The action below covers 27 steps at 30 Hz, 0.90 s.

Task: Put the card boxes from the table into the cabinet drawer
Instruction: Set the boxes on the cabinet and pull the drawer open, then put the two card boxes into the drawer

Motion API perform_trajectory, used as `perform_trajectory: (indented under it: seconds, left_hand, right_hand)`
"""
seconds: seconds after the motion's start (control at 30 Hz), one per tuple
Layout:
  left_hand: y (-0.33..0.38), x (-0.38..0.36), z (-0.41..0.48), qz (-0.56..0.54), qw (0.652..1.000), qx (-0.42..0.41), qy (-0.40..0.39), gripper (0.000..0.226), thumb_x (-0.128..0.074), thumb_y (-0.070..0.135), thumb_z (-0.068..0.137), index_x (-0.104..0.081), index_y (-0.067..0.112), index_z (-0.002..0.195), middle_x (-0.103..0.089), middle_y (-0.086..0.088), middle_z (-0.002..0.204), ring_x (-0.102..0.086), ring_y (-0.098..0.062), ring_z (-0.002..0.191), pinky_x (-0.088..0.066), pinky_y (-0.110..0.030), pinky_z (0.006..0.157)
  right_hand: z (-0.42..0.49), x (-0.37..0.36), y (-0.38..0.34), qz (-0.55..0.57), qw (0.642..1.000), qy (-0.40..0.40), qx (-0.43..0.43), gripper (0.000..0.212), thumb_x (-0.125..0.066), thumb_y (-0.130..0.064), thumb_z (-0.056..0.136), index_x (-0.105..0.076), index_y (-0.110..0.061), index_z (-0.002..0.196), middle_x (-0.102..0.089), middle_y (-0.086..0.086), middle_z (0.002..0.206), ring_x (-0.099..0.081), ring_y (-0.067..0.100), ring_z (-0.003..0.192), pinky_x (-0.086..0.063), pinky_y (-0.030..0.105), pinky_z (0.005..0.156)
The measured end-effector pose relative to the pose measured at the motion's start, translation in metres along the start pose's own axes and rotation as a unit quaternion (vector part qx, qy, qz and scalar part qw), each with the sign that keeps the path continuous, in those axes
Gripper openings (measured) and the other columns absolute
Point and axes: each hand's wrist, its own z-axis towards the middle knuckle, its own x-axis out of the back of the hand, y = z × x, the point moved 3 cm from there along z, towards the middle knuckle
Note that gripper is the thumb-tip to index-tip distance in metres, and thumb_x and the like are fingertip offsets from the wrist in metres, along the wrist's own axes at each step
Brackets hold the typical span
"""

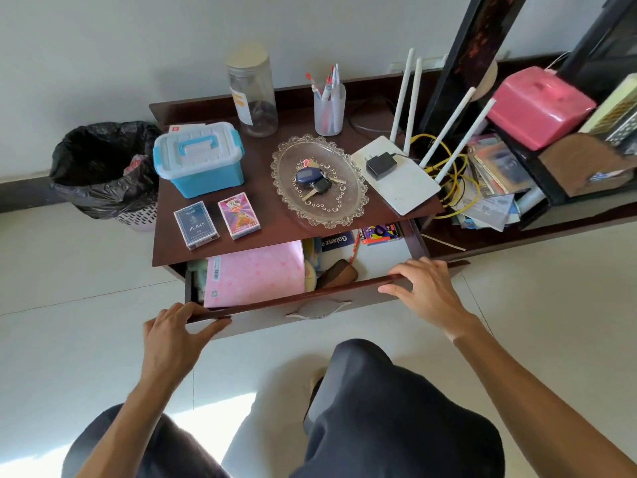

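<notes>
Two card boxes lie side by side near the front left of the brown cabinet top (275, 232): a dark blue one (196, 224) and a pink-purple one (238, 215). Below them the drawer stands pulled out, its front panel (310, 298) tilted down to the left. My left hand (175, 334) grips the left end of the drawer's front edge. My right hand (422, 288) rests over the right end of that edge. Inside the drawer lie a pink folder (255, 274), a brown case (339, 272) and a red-yellow packet (381, 232).
On the cabinet top stand a blue-and-white storage box (198, 158), a clear jar (253, 94), a pen cup (329, 106), a glass dish with keys (319, 179) and a white router (396, 177). A bin with a black bag (103, 167) sits at left; cluttered shelves at right.
</notes>
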Motion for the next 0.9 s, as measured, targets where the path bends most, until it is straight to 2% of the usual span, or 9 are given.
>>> perform_trajectory:
  seconds: [0.2,0.37,0.5,0.63,0.7,0.8,0.87,0.9]
  left_hand:
    - [-0.002,-0.002,-0.033,-0.002,1.0,-0.008,-0.012,0.051,-0.065,0.064,0.066,-0.075,0.022,0.094,-0.073,0.001,0.094,-0.06,-0.021,0.086,-0.032,-0.034,0.083]
    - [0.002,0.0,-0.054,0.008,1.0,-0.002,-0.018,0.044,-0.07,0.059,0.065,-0.076,0.024,0.089,-0.072,0.003,0.088,-0.061,-0.022,0.082,-0.034,-0.037,0.081]
    - [0.003,0.003,-0.06,0.001,1.0,0.008,-0.02,0.041,-0.073,0.056,0.064,-0.076,0.022,0.087,-0.072,0.002,0.085,-0.061,-0.023,0.081,-0.034,-0.037,0.081]
    - [0.006,0.004,-0.065,-0.003,1.0,0.005,-0.017,0.041,-0.071,0.057,0.062,-0.076,0.022,0.082,-0.069,0.003,0.079,-0.062,-0.025,0.077,-0.038,-0.042,0.079]
    - [0.004,0.004,-0.067,0.003,1.0,0.008,-0.018,0.044,-0.07,0.061,0.062,-0.076,0.022,0.081,-0.068,0.004,0.077,-0.061,-0.024,0.077,-0.036,-0.04,0.079]
    - [0.0,0.0,-0.073,0.017,1.0,0.013,-0.022,0.059,-0.062,0.078,0.062,-0.075,0.023,0.08,-0.067,0.004,0.075,-0.061,-0.024,0.076,-0.03,-0.035,0.077]
    - [0.002,0.0,-0.074,0.018,0.999,0.02,-0.031,0.062,-0.051,0.077,0.062,-0.075,0.023,0.081,-0.067,0.004,0.077,-0.061,-0.025,0.077,-0.029,-0.034,0.078]
    - [0.003,0.001,-0.074,0.017,0.999,0.022,-0.038,0.063,-0.053,0.079,0.063,-0.074,0.023,0.082,-0.068,0.004,0.079,-0.062,-0.025,0.079,-0.03,-0.036,0.079]
  right_hand:
    - [-0.03,-0.014,0.01,0.019,0.999,-0.024,-0.03,0.047,-0.061,-0.065,0.088,-0.075,-0.025,0.108,-0.073,-0.007,0.112,-0.059,0.015,0.107,-0.03,0.036,0.098]
    - [-0.052,-0.015,0.011,0.002,1.0,-0.01,-0.009,0.059,-0.055,-0.071,0.082,-0.078,-0.022,0.104,-0.077,-0.003,0.106,-0.066,0.022,0.102,-0.029,0.034,0.094]
    - [-0.06,-0.011,0.008,0.017,1.0,-0.007,0.008,0.057,-0.058,-0.067,0.081,-0.078,-0.02,0.104,-0.078,-0.001,0.104,-0.067,0.022,0.099,-0.033,0.036,0.095]
    - [-0.064,-0.012,0.009,0.017,1.0,-0.014,0.009,0.055,-0.058,-0.067,0.081,-0.078,-0.021,0.103,-0.077,-0.003,0.103,-0.067,0.019,0.098,-0.03,0.032,0.094]
    - [-0.067,-0.014,0.011,0.016,1.0,-0.011,0.006,0.052,-0.059,-0.066,0.081,-0.077,-0.022,0.101,-0.077,-0.004,0.102,-0.067,0.019,0.097,-0.031,0.032,0.095]
    - [-0.074,-0.014,0.011,0.025,0.999,-0.02,-0.012,0.048,-0.06,-0.066,0.081,-0.076,-0.025,0.102,-0.076,-0.006,0.104,-0.067,0.019,0.099,-0.031,0.031,0.095]
    - [-0.075,-0.009,0.007,0.029,0.998,-0.048,-0.034,0.05,-0.057,-0.067,0.082,-0.074,-0.027,0.108,-0.074,-0.007,0.111,-0.065,0.019,0.106,-0.032,0.032,0.1]
    - [-0.075,-0.006,0.004,0.027,0.996,-0.069,-0.045,0.054,-0.054,-0.069,0.082,-0.072,-0.03,0.113,-0.072,-0.008,0.117,-0.062,0.018,0.112,-0.033,0.034,0.105]
